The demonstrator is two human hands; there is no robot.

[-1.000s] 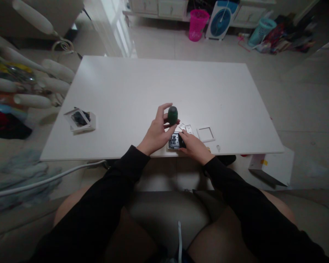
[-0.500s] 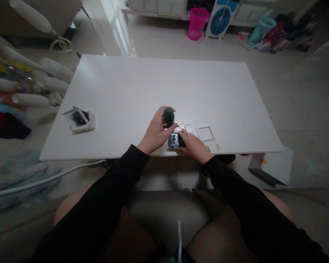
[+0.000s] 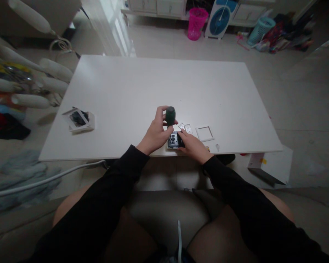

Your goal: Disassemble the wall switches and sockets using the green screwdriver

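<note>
My left hand [image 3: 155, 133] is closed around the dark green handle of what looks like a screwdriver [image 3: 170, 116], thumb and fingers on either side. Its handle points up toward me, and the tip is hidden below the hand. Underneath lies a small rectangular device [image 3: 173, 140] with a black face and light markings, near the table's front edge. My right hand [image 3: 194, 145] grips the right side of this device, fingers over its top. Just beyond the fingers are small white flat pieces [image 3: 188, 128]. A white square frame [image 3: 207, 139] rests to their right.
A white table [image 3: 126, 95] spans the view. At its left sits an open white box [image 3: 83, 128] with dark contents. A small clear piece [image 3: 217, 147] lies near the front edge on the right. A white cable [image 3: 57, 175] runs below the table's left front.
The screwdriver handle has tilted slightly and shifted a little to the right, with my left fingers changing their hold around it. My right hand and the device stay in place.
</note>
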